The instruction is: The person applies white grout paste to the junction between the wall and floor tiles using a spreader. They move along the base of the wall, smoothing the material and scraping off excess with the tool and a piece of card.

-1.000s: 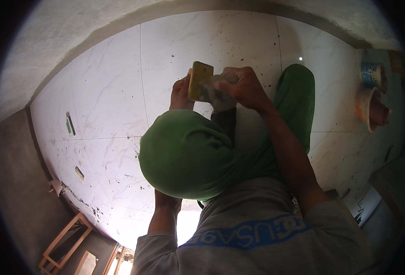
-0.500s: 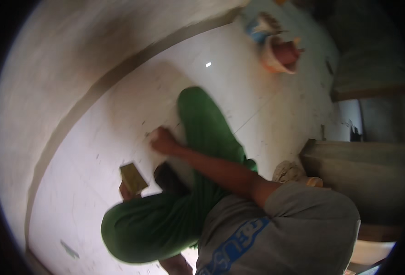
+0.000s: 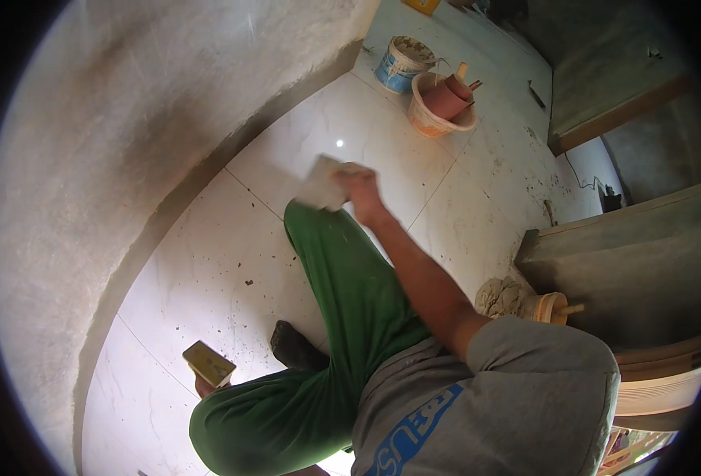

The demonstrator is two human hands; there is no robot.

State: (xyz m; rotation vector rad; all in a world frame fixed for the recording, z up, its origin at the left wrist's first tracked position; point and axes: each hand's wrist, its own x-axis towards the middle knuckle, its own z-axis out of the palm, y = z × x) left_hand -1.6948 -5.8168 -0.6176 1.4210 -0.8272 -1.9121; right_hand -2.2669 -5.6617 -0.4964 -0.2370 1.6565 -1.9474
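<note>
My right hand (image 3: 360, 187) grips a flat, pale grey rectangular plate (image 3: 321, 184), smeared by motion, just above my raised green-trousered knee. Whether the plate has a handle is hidden. Beyond my other bent knee, at the lower left, my left hand (image 3: 204, 385) is mostly covered, its fingers closed under a yellow rectangular slab (image 3: 209, 363). A greyish patch marks the slab's upper face. Below both hands lies a pale tiled floor (image 3: 208, 278) sprinkled with dark crumbs.
A curved plastered wall (image 3: 168, 103) with a darker bottom band bounds the left. Far off stand a blue-and-white bucket (image 3: 398, 73) and a pinkish tub (image 3: 430, 119) holding a reddish vessel. Grey mortar (image 3: 503, 297) heaps near a wooden-handled bucket (image 3: 553, 308) and low grey ledge (image 3: 620, 246).
My right hand has swung forward and to the right, bringing the grey plate's face into sight. The yellow slab has tilted in my left hand. The whole view has also shifted.
</note>
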